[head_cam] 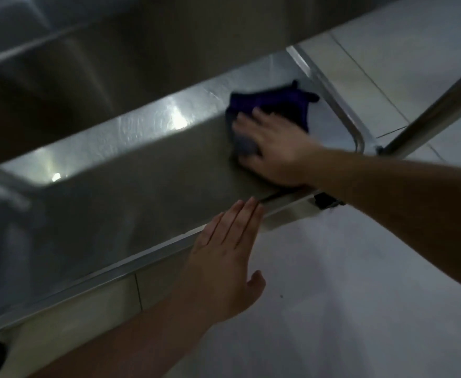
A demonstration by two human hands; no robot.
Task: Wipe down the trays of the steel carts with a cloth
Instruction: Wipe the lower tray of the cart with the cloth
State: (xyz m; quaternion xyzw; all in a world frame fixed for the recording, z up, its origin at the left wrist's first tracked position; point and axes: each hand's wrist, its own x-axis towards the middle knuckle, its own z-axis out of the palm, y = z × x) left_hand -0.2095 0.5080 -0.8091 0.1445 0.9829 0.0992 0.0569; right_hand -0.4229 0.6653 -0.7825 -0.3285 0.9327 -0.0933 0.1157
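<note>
Wiping is in progress on the lower tray (pixel 142 170). The right hand (pixel 273 151) presses the cloth (pixel 273 105) flat-fingered near the tray's right end. The left hand (pixel 224 255), fingers straight, rests at the near rim. Next stroke likely sweeps toward the unwiped left side.

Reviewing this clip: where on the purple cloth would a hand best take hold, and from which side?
Probably the bunched far edge of the purple cloth, from above: it rises in folds off the tray, while the right hand presses the near part flat.
</note>
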